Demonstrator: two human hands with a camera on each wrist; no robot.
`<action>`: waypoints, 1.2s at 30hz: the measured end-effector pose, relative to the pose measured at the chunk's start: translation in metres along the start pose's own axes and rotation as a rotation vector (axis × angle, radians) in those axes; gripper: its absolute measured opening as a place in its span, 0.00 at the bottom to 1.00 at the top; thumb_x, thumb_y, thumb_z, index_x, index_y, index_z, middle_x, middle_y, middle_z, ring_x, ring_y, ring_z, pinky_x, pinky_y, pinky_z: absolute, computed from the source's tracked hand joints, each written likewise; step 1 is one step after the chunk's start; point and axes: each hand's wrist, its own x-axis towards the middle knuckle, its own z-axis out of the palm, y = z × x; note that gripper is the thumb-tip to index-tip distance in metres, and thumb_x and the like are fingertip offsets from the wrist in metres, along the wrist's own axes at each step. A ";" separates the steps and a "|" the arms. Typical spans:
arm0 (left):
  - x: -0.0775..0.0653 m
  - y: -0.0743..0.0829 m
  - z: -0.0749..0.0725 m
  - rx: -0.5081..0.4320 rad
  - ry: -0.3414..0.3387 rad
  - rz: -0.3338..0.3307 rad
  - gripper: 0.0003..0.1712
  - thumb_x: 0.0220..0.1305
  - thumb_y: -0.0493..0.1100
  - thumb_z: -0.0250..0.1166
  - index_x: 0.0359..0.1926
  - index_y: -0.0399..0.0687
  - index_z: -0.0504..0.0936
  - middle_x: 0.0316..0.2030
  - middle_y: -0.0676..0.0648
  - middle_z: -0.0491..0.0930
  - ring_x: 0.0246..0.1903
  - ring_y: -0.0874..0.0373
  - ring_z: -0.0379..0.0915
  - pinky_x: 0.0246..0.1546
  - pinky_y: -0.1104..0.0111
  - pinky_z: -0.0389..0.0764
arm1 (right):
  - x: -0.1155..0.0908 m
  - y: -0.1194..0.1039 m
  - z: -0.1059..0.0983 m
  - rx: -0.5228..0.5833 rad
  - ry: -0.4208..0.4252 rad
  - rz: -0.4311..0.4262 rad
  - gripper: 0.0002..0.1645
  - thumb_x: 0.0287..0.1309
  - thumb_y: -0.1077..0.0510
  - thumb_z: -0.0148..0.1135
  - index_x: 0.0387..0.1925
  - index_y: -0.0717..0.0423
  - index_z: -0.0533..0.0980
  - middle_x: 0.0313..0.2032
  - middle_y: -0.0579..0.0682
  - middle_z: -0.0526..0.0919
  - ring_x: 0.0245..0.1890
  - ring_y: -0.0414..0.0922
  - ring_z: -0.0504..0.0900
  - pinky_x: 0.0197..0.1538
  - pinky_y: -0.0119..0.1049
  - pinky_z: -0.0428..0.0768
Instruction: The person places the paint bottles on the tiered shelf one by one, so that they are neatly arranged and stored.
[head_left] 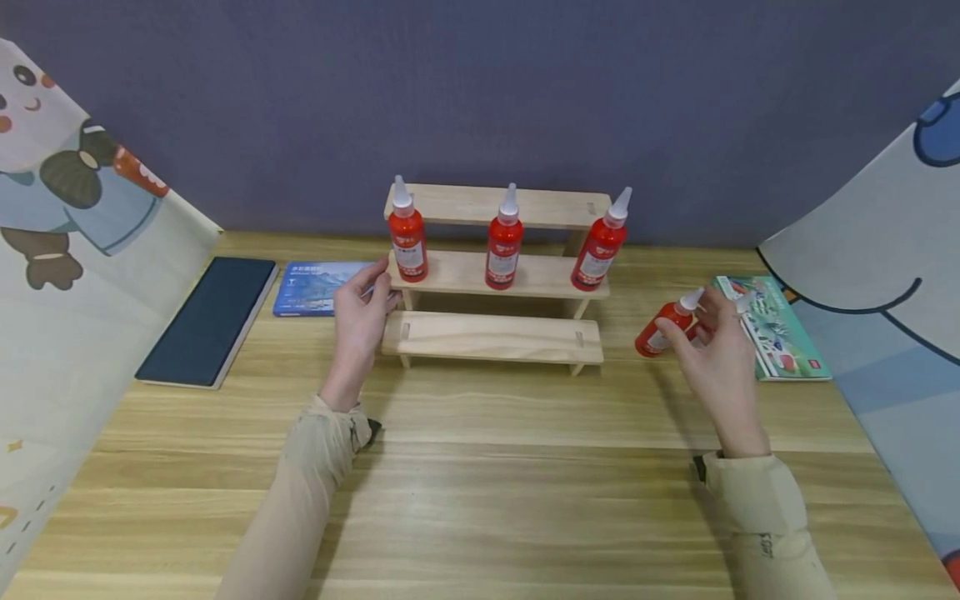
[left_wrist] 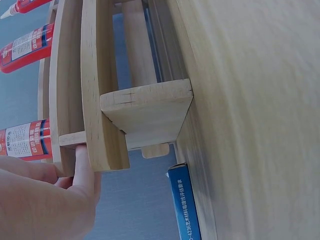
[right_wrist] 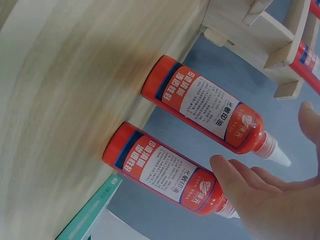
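Note:
A three-tier wooden stand (head_left: 495,336) stands on the table. On its middle board are three red squeeze bottles with pointed white nozzles: a left one (head_left: 407,242), a middle one (head_left: 504,250) and a right one (head_left: 600,250). My left hand (head_left: 362,312) grips the left end of the middle board, a finger tucked beneath it in the left wrist view. To the right of the stand, two more red bottles stand upright side by side, the nearer to the stand (right_wrist: 205,105) and the farther (right_wrist: 162,170). My right hand (head_left: 716,358) reaches around their tops, thumb and fingers apart.
Left of the stand lie a blue box (head_left: 307,289) and a dark notebook (head_left: 210,321). A green picture book (head_left: 783,329) lies behind the right hand. A dark blue partition (head_left: 480,100) rises at the back, with printed cloth panels at both sides.

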 end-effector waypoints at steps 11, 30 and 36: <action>0.000 0.000 0.000 0.005 0.002 0.005 0.23 0.85 0.34 0.52 0.72 0.28 0.73 0.70 0.31 0.73 0.63 0.38 0.78 0.59 0.68 0.87 | 0.002 0.004 0.003 0.019 -0.008 -0.018 0.51 0.74 0.53 0.70 0.81 0.69 0.53 0.70 0.76 0.69 0.67 0.70 0.75 0.67 0.68 0.78; 0.000 0.000 -0.001 -0.004 -0.008 -0.013 0.23 0.85 0.35 0.52 0.73 0.29 0.72 0.70 0.31 0.73 0.65 0.39 0.76 0.62 0.66 0.86 | 0.008 0.015 0.006 -0.059 -0.053 -0.055 0.35 0.78 0.54 0.65 0.71 0.73 0.65 0.61 0.75 0.78 0.55 0.67 0.82 0.56 0.51 0.90; 0.001 -0.001 -0.001 -0.003 -0.008 -0.016 0.23 0.85 0.35 0.52 0.73 0.30 0.73 0.69 0.31 0.73 0.64 0.39 0.77 0.62 0.66 0.86 | 0.008 0.020 0.008 -0.067 -0.012 -0.104 0.28 0.78 0.58 0.65 0.66 0.75 0.70 0.57 0.74 0.81 0.50 0.67 0.82 0.39 0.16 0.67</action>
